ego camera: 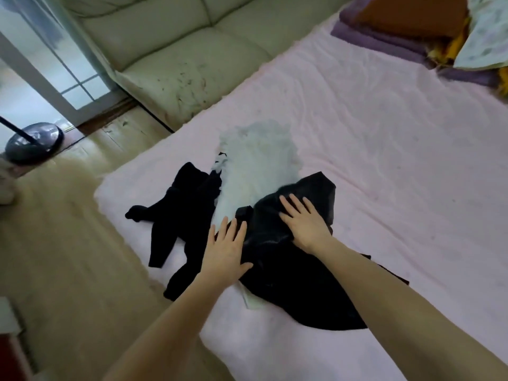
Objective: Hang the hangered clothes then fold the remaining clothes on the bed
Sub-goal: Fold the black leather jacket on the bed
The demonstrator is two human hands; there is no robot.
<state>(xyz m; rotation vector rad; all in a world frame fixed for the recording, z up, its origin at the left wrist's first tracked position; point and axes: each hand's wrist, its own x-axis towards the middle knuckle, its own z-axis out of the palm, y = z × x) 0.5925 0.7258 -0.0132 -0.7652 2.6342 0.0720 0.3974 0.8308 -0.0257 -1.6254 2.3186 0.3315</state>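
At the far left a dark round fan base [34,141] sits on the pale wooden floor [68,243], its pole cut off by the frame edge, with a cream leather sofa [170,50] behind it, scuffed dark along its seat front. On the near left part of the bed [384,133], which wears a wrinkled pink sheet, a black garment [178,215] of matte, soft cloth lies crumpled, its narrow limbs trailing toward the near edge; what kind of garment it is cannot be made out. Just right of it a white fluffy garment [255,166] runs with its long axis from the near left to the far right, its near end hidden under a black glossy garment [291,270], smooth and faintly shiny, which spreads toward the near right, a sliver of white showing under its near edge. The left hand [226,250] lies flat with fingers spread across the left edge of this glossy cloth, fingertips reaching the white fluff. The right hand [305,224] presses flat on its far part, fingers spread. At the far right, folded purple bedding [384,31] and a floral pillow [486,37] are cut off by the frame.
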